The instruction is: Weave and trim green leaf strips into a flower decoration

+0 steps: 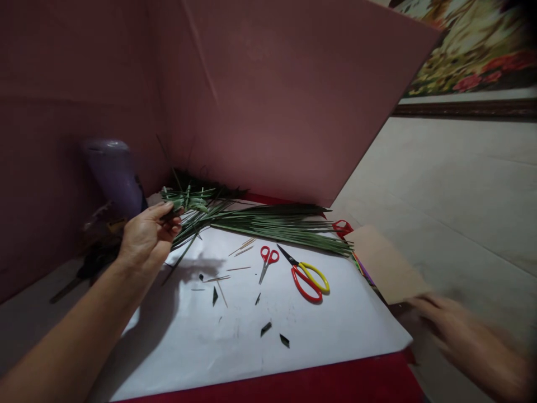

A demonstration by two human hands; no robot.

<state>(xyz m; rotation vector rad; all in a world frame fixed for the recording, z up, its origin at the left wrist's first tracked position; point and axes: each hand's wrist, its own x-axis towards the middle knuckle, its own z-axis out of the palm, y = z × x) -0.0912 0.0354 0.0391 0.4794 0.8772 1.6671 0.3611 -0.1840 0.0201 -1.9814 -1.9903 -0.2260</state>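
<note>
My left hand point(153, 229) is closed on a folded or woven piece of green leaf strips point(188, 198), held up at the left over the white sheet. Off the right edge of the table, my right hand point(444, 319), smeared by motion, grips the corner of a flat beige sheet of paper or card point(384, 263). Long green leaf strips point(277, 226) lie in a bundle across the back. Small scissors with red handles point(269, 260) and larger scissors with one red and one yellow handle point(308, 280) rest on the white sheet.
Thin sticks point(217, 278) and leaf scraps point(265, 329) are scattered on the white paper point(201, 358), over a red cloth point(335, 386). A purple bottle-like container point(115, 176) stands at the left. Pink panels point(268, 101) rise behind. Another red handle point(343, 228) shows at the right.
</note>
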